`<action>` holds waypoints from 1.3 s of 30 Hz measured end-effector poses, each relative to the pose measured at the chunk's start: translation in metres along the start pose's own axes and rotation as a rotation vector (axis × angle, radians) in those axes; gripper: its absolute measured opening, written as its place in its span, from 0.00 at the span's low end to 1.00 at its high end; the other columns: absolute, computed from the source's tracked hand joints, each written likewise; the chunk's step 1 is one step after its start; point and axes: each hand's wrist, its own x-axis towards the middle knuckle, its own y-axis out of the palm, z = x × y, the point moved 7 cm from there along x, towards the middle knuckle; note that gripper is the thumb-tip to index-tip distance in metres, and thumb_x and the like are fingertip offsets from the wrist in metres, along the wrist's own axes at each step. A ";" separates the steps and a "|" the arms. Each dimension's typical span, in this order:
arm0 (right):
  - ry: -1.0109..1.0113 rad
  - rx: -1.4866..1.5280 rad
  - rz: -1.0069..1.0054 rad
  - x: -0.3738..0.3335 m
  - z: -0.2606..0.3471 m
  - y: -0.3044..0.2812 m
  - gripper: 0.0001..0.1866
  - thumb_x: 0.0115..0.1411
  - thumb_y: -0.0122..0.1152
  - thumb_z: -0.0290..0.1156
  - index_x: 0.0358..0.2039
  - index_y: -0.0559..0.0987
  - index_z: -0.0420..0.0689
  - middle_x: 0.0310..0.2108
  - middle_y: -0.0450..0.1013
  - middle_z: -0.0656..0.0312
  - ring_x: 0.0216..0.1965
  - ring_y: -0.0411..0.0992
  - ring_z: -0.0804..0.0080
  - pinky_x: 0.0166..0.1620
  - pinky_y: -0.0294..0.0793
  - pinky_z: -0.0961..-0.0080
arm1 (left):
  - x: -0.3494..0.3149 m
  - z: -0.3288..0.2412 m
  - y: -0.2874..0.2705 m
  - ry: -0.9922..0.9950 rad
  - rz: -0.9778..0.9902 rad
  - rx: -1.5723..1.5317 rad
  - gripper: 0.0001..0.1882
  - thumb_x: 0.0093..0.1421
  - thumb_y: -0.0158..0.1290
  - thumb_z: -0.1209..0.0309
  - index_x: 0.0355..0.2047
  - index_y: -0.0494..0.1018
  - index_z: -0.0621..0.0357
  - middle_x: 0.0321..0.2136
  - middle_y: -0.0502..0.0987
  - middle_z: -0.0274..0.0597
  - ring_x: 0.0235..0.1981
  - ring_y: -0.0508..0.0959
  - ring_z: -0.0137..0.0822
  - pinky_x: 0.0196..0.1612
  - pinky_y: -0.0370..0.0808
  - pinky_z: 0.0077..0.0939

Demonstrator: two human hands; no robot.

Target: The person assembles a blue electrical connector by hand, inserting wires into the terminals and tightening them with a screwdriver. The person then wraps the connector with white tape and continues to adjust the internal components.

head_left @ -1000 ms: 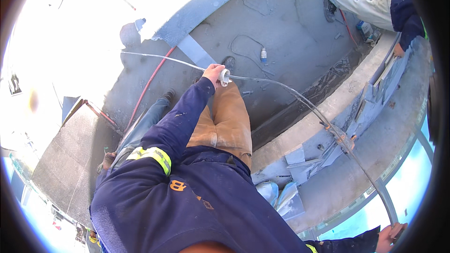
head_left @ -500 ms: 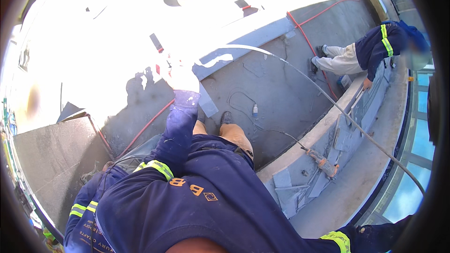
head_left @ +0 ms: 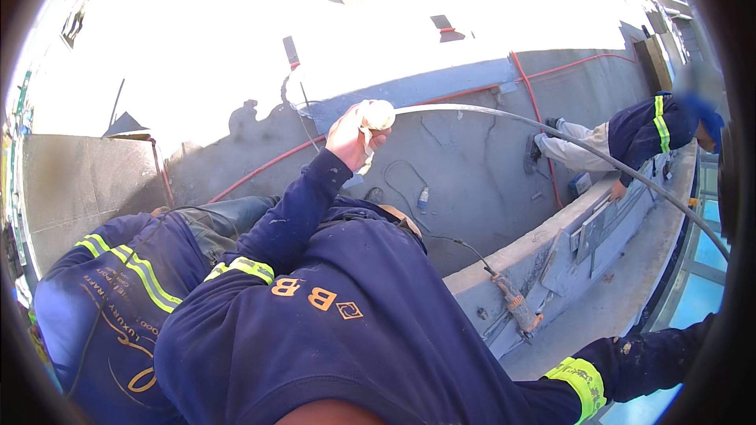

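Note:
My left hand (head_left: 346, 138) is raised in front of my chest, its fingers closed round the white, rag-like end of a long grey hose (head_left: 543, 123). A loose white strip hangs below the fingers. From there the hose arcs over to the right rim of the picture. My right arm (head_left: 630, 364) stretches out to the lower right, and its hand lies beyond the edge of the view. Below the hose, an orange and grey power tool (head_left: 516, 304) lies on the low wall, with a dark cord running from it.
A co-worker (head_left: 642, 130) bends over the low wall (head_left: 535, 240) at the right, touching grey slabs. Another co-worker (head_left: 110, 299) crouches close on my left beside a grey panel (head_left: 79, 181). Red hoses (head_left: 535, 90) cross the concrete floor, where a cord connector (head_left: 424, 200) lies.
My left hand has come out of the glare, nearer my body, with the hose end. The view has shifted, and the left co-worker shows more fully.

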 end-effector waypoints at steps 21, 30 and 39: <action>0.235 1.086 0.415 -0.137 0.097 0.147 0.55 0.30 0.77 0.65 0.53 0.69 0.42 0.46 0.72 0.49 0.46 0.74 0.63 0.46 0.76 0.72 | -0.110 0.012 0.210 0.043 1.130 0.958 0.29 0.62 0.61 0.65 0.60 0.66 0.60 0.47 0.75 0.48 0.47 0.75 0.38 0.51 0.71 0.33; 0.313 1.139 0.435 -0.157 0.104 0.135 0.32 0.57 0.69 0.43 0.60 0.67 0.58 0.58 0.66 0.34 0.52 0.73 0.45 0.53 0.76 0.56 | -0.146 0.022 0.253 0.410 1.319 0.992 0.34 0.65 0.56 0.60 0.63 0.57 0.65 0.52 0.73 0.55 0.49 0.78 0.51 0.52 0.74 0.38; 0.367 1.106 0.224 -0.161 0.111 0.127 0.30 0.56 0.71 0.42 0.55 0.67 0.53 0.55 0.66 0.33 0.51 0.74 0.42 0.50 0.80 0.55 | -0.140 0.028 0.269 0.275 1.270 0.806 0.29 0.68 0.51 0.58 0.61 0.58 0.63 0.43 0.77 0.57 0.42 0.80 0.53 0.45 0.76 0.40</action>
